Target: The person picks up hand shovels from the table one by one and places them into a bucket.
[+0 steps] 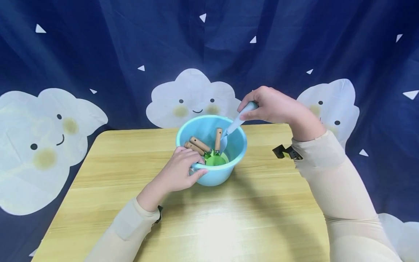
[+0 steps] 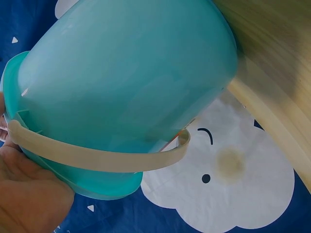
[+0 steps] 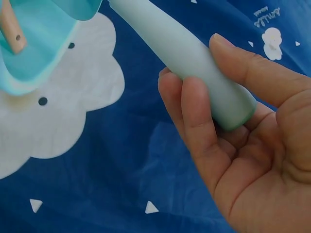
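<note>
A light blue bucket (image 1: 212,177) stands on the table. My left hand (image 1: 178,169) grips its near-left rim, fingers over the inside and thumb outside. The left wrist view shows the bucket's pale handle (image 2: 102,159) hanging along its side. Above the right rim, my right hand (image 1: 270,105) holds a light blue toy shovel (image 3: 189,56) by its thick handle, thumb opposite the fingers. The shovel slants down into the bucket. Inside lie several small tools with wooden handles (image 1: 200,144) and green heads (image 1: 215,160); their lower parts are partly hidden by the near rim.
The light wooden table (image 1: 262,203) ends just behind the bucket. A dark blue curtain (image 1: 124,43) with white clouds (image 1: 193,87) and triangles hangs behind it. A small black device (image 1: 288,152) sits at the right wrist.
</note>
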Available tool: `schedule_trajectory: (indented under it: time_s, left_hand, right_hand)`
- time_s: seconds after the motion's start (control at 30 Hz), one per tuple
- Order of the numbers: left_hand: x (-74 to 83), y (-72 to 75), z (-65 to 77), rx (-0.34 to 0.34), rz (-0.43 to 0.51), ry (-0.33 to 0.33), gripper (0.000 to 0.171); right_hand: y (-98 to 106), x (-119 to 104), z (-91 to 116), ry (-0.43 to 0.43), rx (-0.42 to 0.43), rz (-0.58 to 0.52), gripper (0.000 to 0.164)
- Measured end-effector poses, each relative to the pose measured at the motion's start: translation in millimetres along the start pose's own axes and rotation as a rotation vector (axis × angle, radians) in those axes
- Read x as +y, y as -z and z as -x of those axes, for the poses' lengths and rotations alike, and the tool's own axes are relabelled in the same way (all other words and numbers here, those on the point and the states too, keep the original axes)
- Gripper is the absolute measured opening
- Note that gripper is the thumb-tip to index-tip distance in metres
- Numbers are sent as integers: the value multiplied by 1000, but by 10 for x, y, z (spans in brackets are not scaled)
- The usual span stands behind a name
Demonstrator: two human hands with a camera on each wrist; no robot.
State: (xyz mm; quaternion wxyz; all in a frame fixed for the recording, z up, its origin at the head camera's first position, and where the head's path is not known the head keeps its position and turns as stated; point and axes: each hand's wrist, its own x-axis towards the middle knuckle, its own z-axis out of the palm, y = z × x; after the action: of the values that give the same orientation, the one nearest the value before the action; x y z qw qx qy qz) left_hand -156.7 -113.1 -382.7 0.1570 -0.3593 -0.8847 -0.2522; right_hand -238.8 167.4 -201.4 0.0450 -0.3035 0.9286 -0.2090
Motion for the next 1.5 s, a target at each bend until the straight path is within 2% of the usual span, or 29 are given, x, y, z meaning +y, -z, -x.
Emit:
schedule_trajectory:
  time_s: [0.27, 0.6, 1.0, 1.5]
  left_hand:
    - [13, 7, 10, -2, 5, 4, 21]
    - [-2, -3, 14, 5, 3, -4, 21]
    - [0, 3, 16, 24, 3, -17, 20]
    - [5, 12, 8, 18, 8, -14, 21]
  right_hand:
    - [-182, 66, -83, 53, -34, -62, 14]
    - [-407, 126, -127, 65, -81, -161, 14]
    - [-643, 203, -205, 145, -138, -237, 13]
    - [-886, 265, -274, 178, -202, -299, 12]
